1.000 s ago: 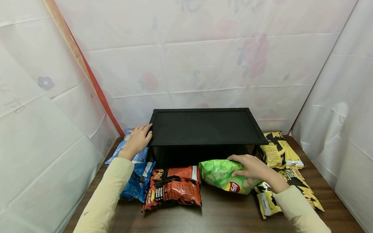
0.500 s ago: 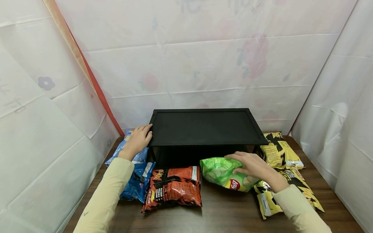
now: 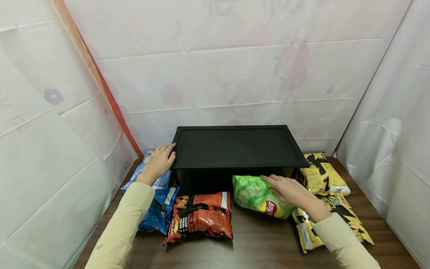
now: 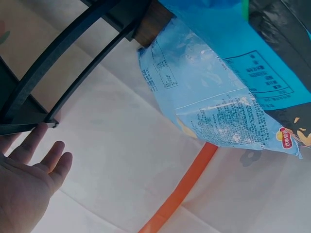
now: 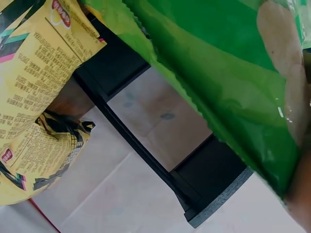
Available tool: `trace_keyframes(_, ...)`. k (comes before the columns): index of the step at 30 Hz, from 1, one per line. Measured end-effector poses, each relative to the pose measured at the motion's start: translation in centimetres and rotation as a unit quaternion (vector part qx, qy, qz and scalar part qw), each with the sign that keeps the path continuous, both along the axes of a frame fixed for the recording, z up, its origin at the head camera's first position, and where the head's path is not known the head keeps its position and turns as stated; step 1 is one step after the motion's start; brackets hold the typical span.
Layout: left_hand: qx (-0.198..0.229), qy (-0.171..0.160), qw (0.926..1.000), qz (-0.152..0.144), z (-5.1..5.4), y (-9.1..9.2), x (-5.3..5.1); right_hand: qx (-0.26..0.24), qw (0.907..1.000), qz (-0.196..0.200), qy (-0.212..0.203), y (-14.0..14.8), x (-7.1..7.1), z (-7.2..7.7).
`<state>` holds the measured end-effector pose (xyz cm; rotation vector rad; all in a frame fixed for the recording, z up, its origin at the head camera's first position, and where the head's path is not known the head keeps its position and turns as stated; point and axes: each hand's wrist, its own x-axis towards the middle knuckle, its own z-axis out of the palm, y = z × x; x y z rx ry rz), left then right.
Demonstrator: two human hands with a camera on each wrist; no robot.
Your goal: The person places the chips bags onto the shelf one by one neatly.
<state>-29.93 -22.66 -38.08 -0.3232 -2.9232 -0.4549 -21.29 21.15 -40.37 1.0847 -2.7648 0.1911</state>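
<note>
The right hand (image 3: 285, 191) grips a green Lay's bag (image 3: 252, 194), fingers over its top right side, in front of the opening under a black shelf (image 3: 235, 146). In the right wrist view the green bag (image 5: 228, 73) fills the upper right, partly hiding the hand at the edge. With fingers extended, the left hand (image 3: 158, 162) rests against the shelf's left edge; in the left wrist view this hand (image 4: 29, 174) touches the black frame (image 4: 73, 36) with its fingertips. A red bag (image 3: 201, 218) lies left of the green one.
Two blue bags (image 3: 158, 209) lie at the left under and beside the left arm. On the right are yellow bags (image 3: 317, 173), some partly under the right forearm. They lie on a brown wooden table (image 3: 262, 246), with white curtains (image 3: 235, 74) behind and at both sides.
The right hand has moved the green bag a little farther back, toward the shelf opening, and the bag has turned slightly. The left hand has stayed in place.
</note>
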Motion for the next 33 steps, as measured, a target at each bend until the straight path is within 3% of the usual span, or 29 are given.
trace_keyframes(7,0.001,-0.003,1.0000,0.000,-0.03,0.05,-0.03,0.044,0.9984,-0.035,-0.003,0.02,-0.03,-0.17)
trace_keyframes(17,0.005,-0.008,1.0000,0.000,-0.10,-0.11,-0.04,0.095,0.9943,-0.045,0.013,0.01,-0.08,-0.50)
trace_keyframes(33,0.009,-0.004,1.0000,-0.002,-0.13,-0.19,-0.16,0.076,0.9967,-0.019,0.019,-0.04,0.21,-0.39)
